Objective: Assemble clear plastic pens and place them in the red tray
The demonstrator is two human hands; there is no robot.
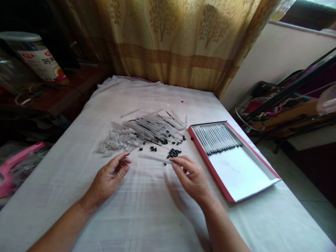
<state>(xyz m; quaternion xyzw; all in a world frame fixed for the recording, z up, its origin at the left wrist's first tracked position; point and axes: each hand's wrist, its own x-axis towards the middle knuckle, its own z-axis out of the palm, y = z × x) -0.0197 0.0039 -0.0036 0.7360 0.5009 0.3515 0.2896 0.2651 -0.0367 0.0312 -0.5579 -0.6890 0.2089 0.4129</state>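
Note:
My right hand (190,175) pinches one clear pen barrel (154,159) by its right end, holding it level just above the white cloth. My left hand (111,175) rests on the cloth to the left, fingers loosely curled and apart, holding nothing. Beyond both hands lies a heap of clear pen barrels (149,127), with a pile of short clear caps (117,141) to its left and small black end plugs (173,152) scattered near my right fingertips. To the right a shallow red-edged box (258,164) holds a row of finished pens (217,139) at its far end.
A white cloth (147,210) covers the table. A patterned curtain (178,45) hangs behind. At the left stand a plastic jar (39,57) on a dark wooden shelf and a pink object (15,162). Cables and rods (286,94) clutter the right side.

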